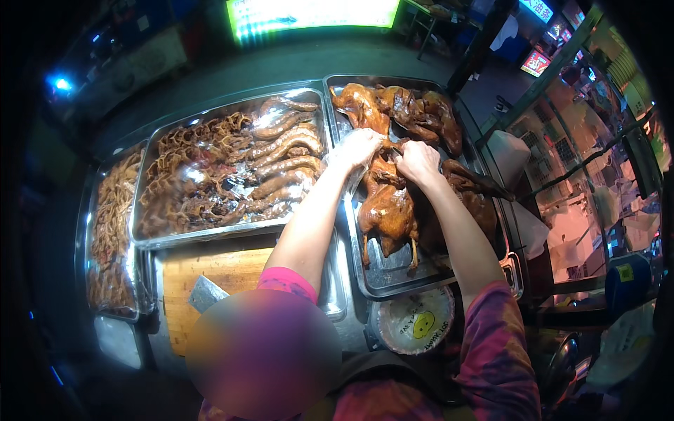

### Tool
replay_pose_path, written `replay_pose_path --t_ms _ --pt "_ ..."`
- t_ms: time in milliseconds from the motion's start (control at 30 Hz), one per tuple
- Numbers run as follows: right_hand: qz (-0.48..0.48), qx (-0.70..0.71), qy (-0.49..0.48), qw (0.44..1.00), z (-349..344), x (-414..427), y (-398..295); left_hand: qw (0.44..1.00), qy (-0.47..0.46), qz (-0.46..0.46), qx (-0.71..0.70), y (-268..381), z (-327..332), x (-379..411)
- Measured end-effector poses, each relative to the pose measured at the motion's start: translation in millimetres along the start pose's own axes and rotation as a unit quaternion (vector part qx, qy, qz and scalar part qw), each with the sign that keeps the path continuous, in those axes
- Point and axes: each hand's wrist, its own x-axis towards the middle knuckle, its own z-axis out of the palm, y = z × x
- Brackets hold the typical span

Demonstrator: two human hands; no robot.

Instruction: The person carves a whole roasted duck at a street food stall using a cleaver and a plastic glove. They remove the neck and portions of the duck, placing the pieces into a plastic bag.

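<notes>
Both my hands are over a metal tray [368, 287] of whole roasted or braised poultry on the right. My left hand [360, 150], in a clear plastic glove, grips a brown piece at the head or neck end of a bird. Close beside it, my right hand [418, 160] is closed on the same part, where a small dark object shows at the fingers; what it is I cannot tell. Below my hands lies a glossy whole bird [389, 213], its legs towards me. More birds [421, 113] lie at the tray's far end, and others are partly behind my right forearm.
Left of the birds is a film-covered tray [226, 230] of brown meat pieces, with another film-covered tray [136, 310] beyond. A cleaver [207, 293] rests on a wooden cutting board [176, 279]. A plastic-lined round container [413, 323] stands near my body. Plastic bags [508, 152] hang at right.
</notes>
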Motion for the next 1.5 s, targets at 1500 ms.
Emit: replay_pose_path --t_ms 1500 --pt "-0.232 -0.269 0.073 0.932 -19 -1 -26 0.989 -0.002 0.1 0.113 -18 7 9"
